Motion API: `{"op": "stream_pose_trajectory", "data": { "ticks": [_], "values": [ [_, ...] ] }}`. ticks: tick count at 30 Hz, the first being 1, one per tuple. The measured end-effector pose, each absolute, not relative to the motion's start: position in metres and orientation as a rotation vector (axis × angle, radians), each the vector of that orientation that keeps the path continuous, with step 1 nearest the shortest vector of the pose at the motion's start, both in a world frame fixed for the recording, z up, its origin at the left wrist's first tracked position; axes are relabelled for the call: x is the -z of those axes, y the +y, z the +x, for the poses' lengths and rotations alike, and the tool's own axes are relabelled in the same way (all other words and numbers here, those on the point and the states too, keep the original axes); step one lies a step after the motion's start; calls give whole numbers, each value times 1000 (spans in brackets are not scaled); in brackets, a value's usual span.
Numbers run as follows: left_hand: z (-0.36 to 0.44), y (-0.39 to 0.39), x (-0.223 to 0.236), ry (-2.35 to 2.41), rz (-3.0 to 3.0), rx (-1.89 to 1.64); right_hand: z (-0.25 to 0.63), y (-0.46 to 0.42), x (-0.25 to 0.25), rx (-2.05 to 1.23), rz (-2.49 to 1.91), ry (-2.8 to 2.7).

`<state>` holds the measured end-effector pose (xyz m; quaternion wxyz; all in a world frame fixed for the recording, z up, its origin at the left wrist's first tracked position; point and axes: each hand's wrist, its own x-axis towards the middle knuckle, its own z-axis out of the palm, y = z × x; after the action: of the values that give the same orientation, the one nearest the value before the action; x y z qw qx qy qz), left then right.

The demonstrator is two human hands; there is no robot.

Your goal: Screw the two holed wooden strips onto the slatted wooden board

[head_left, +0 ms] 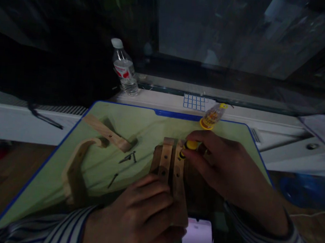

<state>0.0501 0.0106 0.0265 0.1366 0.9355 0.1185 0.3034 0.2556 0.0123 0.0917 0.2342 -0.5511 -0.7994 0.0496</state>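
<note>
My right hand point(218, 158) is closed around the yellow handle of a small yellow-and-black screwdriver point(190, 145). Its lower end meets the top of a wooden assembly point(166, 151), near a hole in the right of two pale parallel strips. The tip itself is hidden. From the near side my left hand point(143, 208) grips the same assembly, its fingers wrapped over the strips. Dark holes show along both strips. To the left lie several screws point(130, 157), one of them apart point(113, 180) from the others.
A flat wooden bar point(106, 132) and a curved wooden piece point(74, 163) lie on the left of the green table point(143, 124). A small yellow-capped bottle point(212, 116) stands at the far edge, a water bottle point(125, 69) on the sill. A lit phone point(198, 235) is nearest me.
</note>
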Motion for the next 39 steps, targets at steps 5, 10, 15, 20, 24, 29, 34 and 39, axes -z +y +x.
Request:
{"op": "stream_pose_trajectory", "data": {
  "ticks": [5, 10, 15, 20, 24, 29, 34, 39],
  "values": [
    [49, 6, -24, 421, 2702, -890, 253, 13, -91, -115, -1512, -2173],
    [49, 6, -26, 433, 2681, -894, 251, 14, -91, -104, -1520, -2137],
    [48, 6, -29, 436, 2683, -862, 250, 16, -88, -276, -1463, -2113],
    [49, 6, -29, 434, 2677, -865, 254, 19, -88, -421, -1328, -2214],
    [50, 7, -28, 406, 2673, -896, 262, 17, -90, -468, -1314, -2290],
    [51, 8, -28, 375, 2663, -848, 268, 14, -91, -418, -1338, -2308],
    [50, 8, -26, 391, 2692, -827, 268, 14, -89, -266, -1409, -2295],
    [50, 7, -24, 384, 2697, -817, 265, 14, -89, -178, -1441, -2355]
  ]
}}
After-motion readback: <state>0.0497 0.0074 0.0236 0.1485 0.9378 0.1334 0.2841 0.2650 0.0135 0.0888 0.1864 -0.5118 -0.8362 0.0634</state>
